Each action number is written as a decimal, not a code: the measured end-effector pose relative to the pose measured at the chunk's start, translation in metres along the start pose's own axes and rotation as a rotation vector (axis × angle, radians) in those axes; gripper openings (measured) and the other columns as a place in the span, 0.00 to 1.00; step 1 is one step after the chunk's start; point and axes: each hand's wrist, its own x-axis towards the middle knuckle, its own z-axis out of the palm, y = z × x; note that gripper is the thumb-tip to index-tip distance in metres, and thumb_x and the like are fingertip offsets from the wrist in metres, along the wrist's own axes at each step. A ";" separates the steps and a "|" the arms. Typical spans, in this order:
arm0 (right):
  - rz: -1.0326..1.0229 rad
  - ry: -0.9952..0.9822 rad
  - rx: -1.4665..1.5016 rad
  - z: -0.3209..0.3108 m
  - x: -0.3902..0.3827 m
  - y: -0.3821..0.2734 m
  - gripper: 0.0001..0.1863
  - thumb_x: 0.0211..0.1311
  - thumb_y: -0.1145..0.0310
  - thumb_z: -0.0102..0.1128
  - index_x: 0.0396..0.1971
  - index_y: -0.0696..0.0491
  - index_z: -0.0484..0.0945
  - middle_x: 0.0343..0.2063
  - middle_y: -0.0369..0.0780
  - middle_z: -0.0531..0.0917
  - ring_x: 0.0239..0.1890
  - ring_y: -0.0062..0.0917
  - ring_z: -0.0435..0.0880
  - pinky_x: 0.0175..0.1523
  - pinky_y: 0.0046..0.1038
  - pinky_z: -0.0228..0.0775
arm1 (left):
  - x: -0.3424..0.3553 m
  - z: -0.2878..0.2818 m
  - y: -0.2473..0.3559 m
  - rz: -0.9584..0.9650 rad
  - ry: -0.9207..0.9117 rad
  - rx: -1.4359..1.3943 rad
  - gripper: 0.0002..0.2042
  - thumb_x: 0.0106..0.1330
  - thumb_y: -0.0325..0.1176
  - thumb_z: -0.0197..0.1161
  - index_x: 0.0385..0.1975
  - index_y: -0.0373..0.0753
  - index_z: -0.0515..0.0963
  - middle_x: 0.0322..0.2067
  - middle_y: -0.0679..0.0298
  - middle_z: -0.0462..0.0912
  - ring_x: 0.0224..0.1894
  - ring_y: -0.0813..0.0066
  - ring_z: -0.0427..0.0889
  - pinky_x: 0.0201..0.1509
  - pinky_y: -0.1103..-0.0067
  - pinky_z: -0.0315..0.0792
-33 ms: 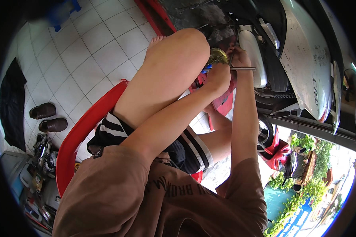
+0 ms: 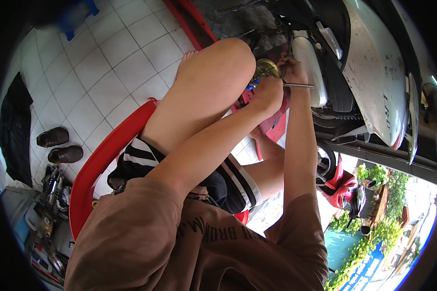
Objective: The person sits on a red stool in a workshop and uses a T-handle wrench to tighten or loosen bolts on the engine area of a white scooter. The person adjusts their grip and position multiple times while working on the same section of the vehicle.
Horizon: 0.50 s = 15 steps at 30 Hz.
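The silver-white motorcycle [image 2: 374, 72] fills the upper right, close against the person's right arm, so a sudden jerk could drive that arm's knuckles into the rounded silver cover [image 2: 316, 72] just beside them; a slip under force would be the likely cause. The left knee [image 2: 235, 60] presses near the work and leaves the left hand [image 2: 268, 88] little room to swing aside. The yellowish, metallic round part [image 2: 267, 67] between knee and hands could be knocked by a stray elbow or knuckle. The metal bar [image 2: 301, 85] crosses over the right wrist, and if it turned abruptly, its free end might scrape the skin there.

As for looks, the motorcycle's panel is scuffed and speckled with dark marks, and the cover is pale, smooth and long. The round part has a shiny, curved rim, though the knee and left hand hide much of it. The bar is thin, straight and grey, lying roughly level from the left hand past the right wrist. The left hand is curled, apparently around the bar's inner end. The right hand [image 2: 292, 70] has bent fingers at a dark upright shaft [image 2: 283, 72]; how firmly they close on it cannot be told.
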 end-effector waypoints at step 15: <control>-0.184 -0.254 0.198 0.056 0.005 0.036 0.10 0.67 0.76 0.37 0.43 0.60 0.67 0.30 0.38 0.70 0.30 0.21 0.68 0.42 0.25 0.66 | 0.043 -0.082 -0.047 0.356 0.100 0.352 0.10 0.49 0.26 0.62 0.33 0.34 0.80 0.31 0.59 0.81 0.42 0.64 0.79 0.41 0.75 0.78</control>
